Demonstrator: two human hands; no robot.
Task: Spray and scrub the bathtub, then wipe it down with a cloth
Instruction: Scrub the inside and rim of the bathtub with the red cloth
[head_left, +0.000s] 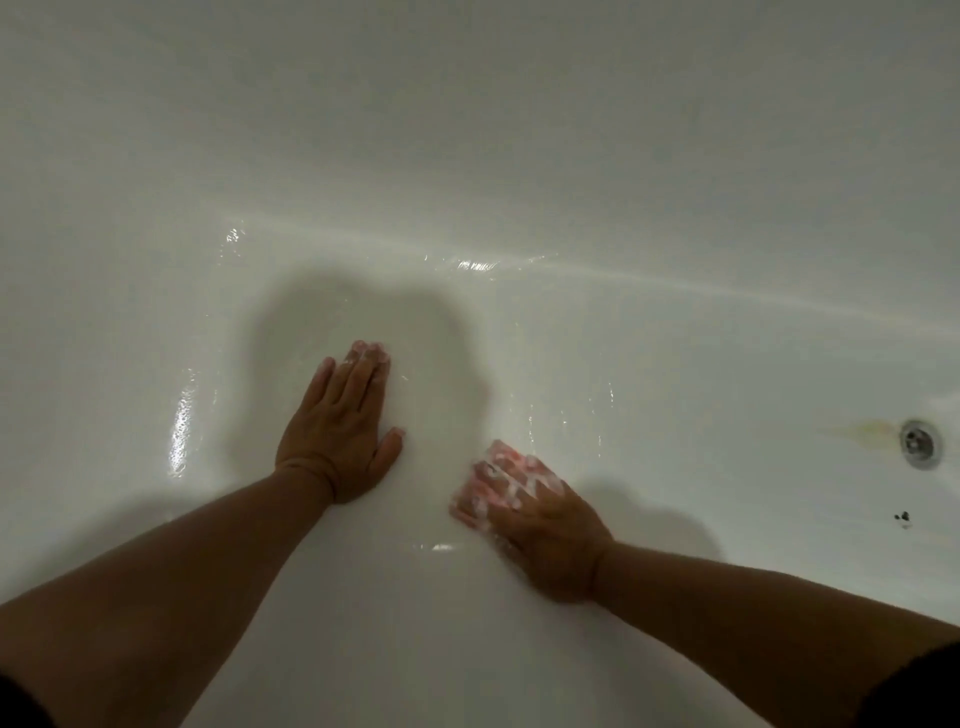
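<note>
Head view, looking down into a white bathtub (467, 130), which fills the frame. Its floor is wet and glossy, with bright glints of light, and its far wall rises across the top of the picture. Two bare forearms reach in from the bottom corners.

The left hand (337, 431) lies palm down on the tub floor, just left of centre. Its fingers (358, 374) are straight and together, pointing away from the person, and the thumb sticks out to the right. A little foam clings to the fingertips. This hand holds nothing.

The right hand (540, 514) is lower and to the right, near the left hand but not touching it, and it is blurred. It presses a pink pad (475, 501) onto the tub floor. White foam covers the pad and the knuckles. The fingers lie close together over the pad, pointing up and to the left. The blur hides whether they curl round its edge.

A soft shadow falls on the floor beyond the hands.

At the far right edge sits the round metal drain (918, 444), well apart from both hands. A yellowish stain (862, 430) streaks the floor just left of it. A few dark specks (903, 517) lie below the drain.
</note>
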